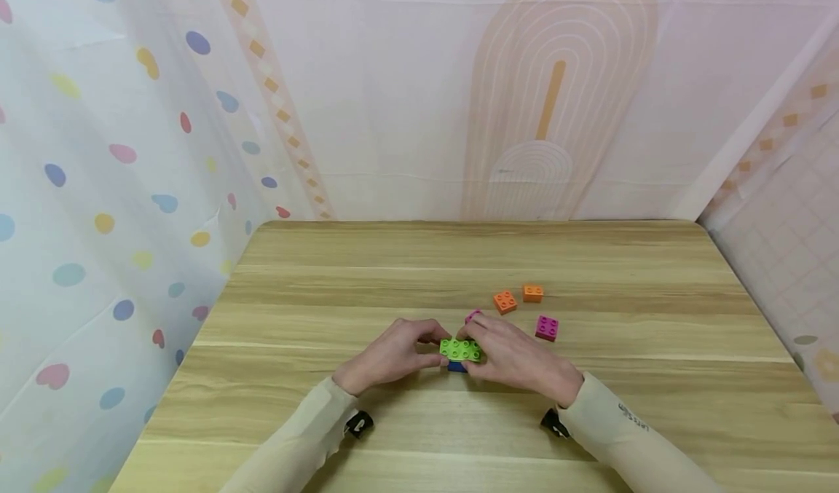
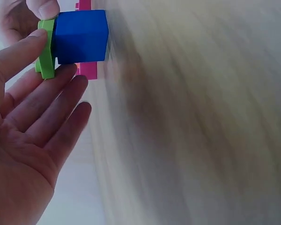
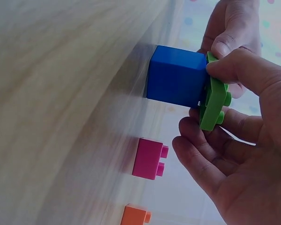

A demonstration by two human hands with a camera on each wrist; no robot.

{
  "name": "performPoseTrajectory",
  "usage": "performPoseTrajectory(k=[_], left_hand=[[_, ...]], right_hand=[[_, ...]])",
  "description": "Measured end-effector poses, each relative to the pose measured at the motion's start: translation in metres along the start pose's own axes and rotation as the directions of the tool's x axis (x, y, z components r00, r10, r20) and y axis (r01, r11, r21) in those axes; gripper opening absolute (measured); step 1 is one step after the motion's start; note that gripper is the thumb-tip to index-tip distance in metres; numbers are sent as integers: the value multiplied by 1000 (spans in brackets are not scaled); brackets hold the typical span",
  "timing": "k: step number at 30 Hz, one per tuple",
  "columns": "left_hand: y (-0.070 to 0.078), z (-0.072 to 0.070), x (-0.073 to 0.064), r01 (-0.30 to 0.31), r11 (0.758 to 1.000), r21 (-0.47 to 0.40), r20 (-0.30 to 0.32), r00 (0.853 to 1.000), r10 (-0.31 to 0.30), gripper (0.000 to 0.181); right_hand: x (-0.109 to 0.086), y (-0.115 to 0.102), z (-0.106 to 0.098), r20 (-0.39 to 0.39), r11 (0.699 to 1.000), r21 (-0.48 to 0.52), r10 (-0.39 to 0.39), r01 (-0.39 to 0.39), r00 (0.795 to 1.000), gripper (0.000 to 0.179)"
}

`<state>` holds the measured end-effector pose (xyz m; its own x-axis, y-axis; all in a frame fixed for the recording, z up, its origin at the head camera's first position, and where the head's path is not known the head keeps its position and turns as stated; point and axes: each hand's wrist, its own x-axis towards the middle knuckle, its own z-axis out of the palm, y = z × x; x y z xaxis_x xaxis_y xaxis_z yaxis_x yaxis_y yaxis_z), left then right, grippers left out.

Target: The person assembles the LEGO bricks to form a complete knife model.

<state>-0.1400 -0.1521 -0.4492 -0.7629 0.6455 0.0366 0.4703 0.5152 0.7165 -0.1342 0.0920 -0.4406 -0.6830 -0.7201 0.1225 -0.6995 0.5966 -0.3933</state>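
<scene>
A flat lime-green toy brick (image 1: 461,349) with studs lies across the top of a taller blue block (image 3: 175,75), overhanging it and a little tilted in the wrist views. The blue block stands on the table. My left hand (image 1: 393,358) pinches the green brick's left end between thumb and fingers. At the opposite end, my right hand (image 1: 514,355) pinches the same brick, its thumb on the near side. Lower fingers of both hands are loosely extended beneath. Behind the right hand's fingers a magenta brick (image 1: 473,316) is partly hidden.
On the wooden table (image 1: 367,282), another magenta brick (image 1: 547,328) sits to the right of my right hand. Farther back are two orange bricks, a left one (image 1: 505,302) and a right one (image 1: 533,293). A patterned curtain (image 1: 393,114) hangs behind the table's far edge.
</scene>
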Motion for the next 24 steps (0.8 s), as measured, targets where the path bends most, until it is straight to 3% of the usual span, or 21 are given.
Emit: performPoseTrajectory(k=[14,24], left_hand=[[-4,4,0,67,977,-201,21,998,-64,22],[-6,4,0,77,973,-218,29,997,-73,22]], right_hand=[[0,-2,-1,2,1000,-1,9,-9,1000,32],[0,-1,1,-1,1000,11,-1,1,1000,32]])
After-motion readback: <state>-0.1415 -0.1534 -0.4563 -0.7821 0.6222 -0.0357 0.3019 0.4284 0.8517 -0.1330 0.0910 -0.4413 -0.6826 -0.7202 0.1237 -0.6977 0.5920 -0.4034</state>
